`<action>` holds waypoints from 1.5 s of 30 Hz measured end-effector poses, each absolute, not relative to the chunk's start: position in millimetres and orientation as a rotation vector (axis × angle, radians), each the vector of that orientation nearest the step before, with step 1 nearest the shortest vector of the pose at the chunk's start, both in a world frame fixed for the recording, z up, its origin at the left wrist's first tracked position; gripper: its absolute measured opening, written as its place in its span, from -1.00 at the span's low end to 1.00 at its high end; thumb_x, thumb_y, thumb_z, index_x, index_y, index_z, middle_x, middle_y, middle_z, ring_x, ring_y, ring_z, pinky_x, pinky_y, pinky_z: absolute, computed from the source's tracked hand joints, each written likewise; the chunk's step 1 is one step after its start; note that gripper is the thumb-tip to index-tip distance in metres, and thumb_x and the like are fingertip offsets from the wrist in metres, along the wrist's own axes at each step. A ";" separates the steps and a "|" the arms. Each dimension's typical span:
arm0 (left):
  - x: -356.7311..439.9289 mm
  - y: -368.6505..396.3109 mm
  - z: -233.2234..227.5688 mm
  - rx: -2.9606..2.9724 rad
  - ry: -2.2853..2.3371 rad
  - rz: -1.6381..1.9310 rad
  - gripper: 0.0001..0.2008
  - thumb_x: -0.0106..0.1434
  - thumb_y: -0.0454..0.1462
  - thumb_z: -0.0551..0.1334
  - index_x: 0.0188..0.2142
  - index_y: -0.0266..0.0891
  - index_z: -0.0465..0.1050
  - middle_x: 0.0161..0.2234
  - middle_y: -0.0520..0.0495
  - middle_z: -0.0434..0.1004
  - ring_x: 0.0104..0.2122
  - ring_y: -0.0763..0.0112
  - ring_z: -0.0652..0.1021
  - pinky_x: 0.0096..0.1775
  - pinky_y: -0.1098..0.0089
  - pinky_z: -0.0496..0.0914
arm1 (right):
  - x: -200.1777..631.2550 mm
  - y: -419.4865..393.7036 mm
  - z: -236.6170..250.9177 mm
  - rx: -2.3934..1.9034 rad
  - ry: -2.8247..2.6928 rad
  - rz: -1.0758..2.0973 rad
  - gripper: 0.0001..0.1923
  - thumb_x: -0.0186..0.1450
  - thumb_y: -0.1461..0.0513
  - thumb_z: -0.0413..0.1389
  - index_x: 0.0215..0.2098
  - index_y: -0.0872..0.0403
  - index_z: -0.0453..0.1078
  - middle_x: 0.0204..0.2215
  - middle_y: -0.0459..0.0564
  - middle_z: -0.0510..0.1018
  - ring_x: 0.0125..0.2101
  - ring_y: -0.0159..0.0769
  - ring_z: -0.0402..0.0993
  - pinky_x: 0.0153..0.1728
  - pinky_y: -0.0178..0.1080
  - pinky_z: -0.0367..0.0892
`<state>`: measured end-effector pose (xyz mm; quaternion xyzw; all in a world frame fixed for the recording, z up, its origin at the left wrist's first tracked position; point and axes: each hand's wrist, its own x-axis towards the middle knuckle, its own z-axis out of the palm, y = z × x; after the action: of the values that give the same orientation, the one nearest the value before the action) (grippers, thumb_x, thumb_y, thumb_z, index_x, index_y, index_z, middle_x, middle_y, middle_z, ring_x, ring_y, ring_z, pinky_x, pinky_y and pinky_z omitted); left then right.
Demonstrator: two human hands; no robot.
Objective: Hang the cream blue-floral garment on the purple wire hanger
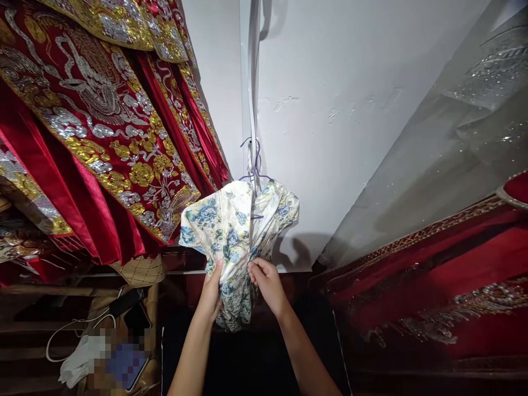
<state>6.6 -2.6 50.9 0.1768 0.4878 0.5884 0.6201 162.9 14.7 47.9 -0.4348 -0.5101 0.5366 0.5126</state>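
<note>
A white garment with a blue and yellow floral print (231, 236) hangs in front of me on a purple wire hanger (256, 174). Its front is crossed or open at the neck, and the lower part bunches downward. My left hand (212, 291) grips the garment's left side, thumb on the front and fingers hidden behind the cloth. At the front opening, my right hand (264, 278) pinches the fabric edge, its fingers closed.
Red robes (140, 143) with gold and silver embroidery hang at left. Sheer sparkling fabric (412, 148) and red beaded cloth (466, 264) hang at right. A white wall (322, 126) stands behind. At lower left, a wooden stool (152, 308) bears a white cable (61, 357) and phone-like items.
</note>
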 end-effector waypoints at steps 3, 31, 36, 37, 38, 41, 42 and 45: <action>7.8 -2.4 44.4 0.452 1.180 1.366 -0.43 0.22 -0.02 0.34 0.16 -0.19 0.39 0.10 -0.25 0.52 0.20 0.07 0.43 0.19 0.12 0.34 | 168.3 10.2 48.5 -1.072 -1.165 1.268 -0.68 0.30 0.03 0.09 -0.50 0.05 0.28 -0.63 -0.15 0.29 -0.58 -0.38 0.17 -0.52 -0.30 0.11; 47.8 1.3 79.0 2.145 1.101 1.269 -0.79 0.37 -0.25 0.15 -0.09 -0.09 0.54 -0.28 -0.13 0.46 -0.20 0.19 0.46 -0.11 0.22 0.36 | 195.5 -10.4 79.8 -1.082 -1.259 1.258 -0.66 0.27 0.01 0.14 -0.48 0.04 0.23 -0.67 -0.23 0.14 -0.63 -0.44 0.02 -0.58 -0.31 -0.05; 45.8 7.2 80.3 2.030 1.029 1.336 -0.83 0.34 -0.23 0.20 -0.19 -0.10 0.60 -0.28 -0.15 0.56 -0.23 0.19 0.51 -0.14 0.21 0.37 | 208.8 -12.0 74.1 -1.056 -1.406 1.127 -0.79 0.25 0.09 0.19 -0.34 0.05 0.34 -0.49 -0.12 0.36 -0.47 -0.33 0.28 -0.41 -0.27 0.21; 46.2 7.1 79.9 1.982 1.024 1.354 -0.84 0.32 -0.22 0.23 -0.21 -0.09 0.62 -0.29 -0.15 0.58 -0.25 0.18 0.52 -0.14 0.20 0.38 | 210.0 -11.0 69.9 -1.077 -1.427 1.069 -0.79 0.21 0.12 0.23 -0.29 0.04 0.35 -0.43 -0.09 0.41 -0.40 -0.29 0.34 -0.34 -0.25 0.26; 47.1 6.5 79.7 1.930 1.020 1.371 -0.85 0.30 -0.21 0.25 -0.23 -0.08 0.63 -0.30 -0.15 0.59 -0.26 0.17 0.53 -0.15 0.19 0.40 | 210.1 -9.5 65.3 -1.101 -1.443 1.017 -0.76 0.18 0.14 0.26 -0.26 0.03 0.35 -0.39 -0.07 0.44 -0.34 -0.25 0.39 -0.28 -0.24 0.29; 52.2 4.5 80.6 1.841 1.000 1.383 -0.89 0.26 -0.20 0.30 -0.29 -0.05 0.65 -0.33 -0.12 0.63 -0.29 0.16 0.57 -0.15 0.18 0.43 | 204.7 -3.8 53.2 -1.125 -1.451 0.972 -0.82 0.20 0.15 0.21 -0.30 0.03 0.32 -0.39 -0.06 0.46 -0.31 -0.22 0.43 -0.24 -0.22 0.33; 53.9 4.3 81.9 1.851 0.990 1.374 -0.89 0.26 -0.20 0.30 -0.30 -0.05 0.65 -0.33 -0.11 0.64 -0.29 0.16 0.58 -0.15 0.18 0.44 | 202.1 -1.9 50.8 -1.123 -1.434 0.973 -0.85 0.24 0.14 0.17 -0.34 0.03 0.31 -0.42 -0.07 0.45 -0.33 -0.23 0.43 -0.26 -0.23 0.33; 55.0 9.7 91.6 1.945 0.968 1.345 -0.85 0.30 -0.20 0.26 -0.30 -0.06 0.65 -0.33 -0.11 0.65 -0.27 0.18 0.60 -0.15 0.20 0.45 | 196.6 2.6 49.3 -1.122 -1.388 0.934 -0.86 0.29 0.14 0.09 -0.35 0.04 0.32 -0.43 -0.06 0.45 -0.35 -0.23 0.41 -0.28 -0.25 0.32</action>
<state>55.0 9.7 91.6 0.7287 0.3627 0.5039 0.2891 196.6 2.6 49.3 -0.4710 -0.5823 0.3918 0.5344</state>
